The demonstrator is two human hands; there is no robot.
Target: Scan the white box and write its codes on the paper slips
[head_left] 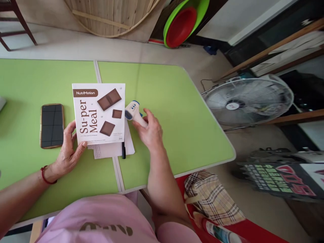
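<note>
My left hand (pixel 69 148) is closed on the lower left corner of a white box (pixel 111 121) printed "NutriMotion Su-per Meal" with brown chocolate squares. The box is held tilted up, facing me. In my right hand (pixel 152 130) is a white and blue infrared thermometer (pixel 133 111), gripped by its handle just right of the box. Its head points left toward the box edge. Partly hidden under the box lie white sheets of paper (pixel 103 152) with some writing, and a black pen (pixel 124 151) rests on them.
A phone (pixel 52 125) in a brown case lies left of the box on the green folding table (pixel 172 91). Off its right end stands a large fan (pixel 249 101). Red and green basins (pixel 182 27) lean beyond the far edge. A plaid bag (pixel 212 192) sits near my right side.
</note>
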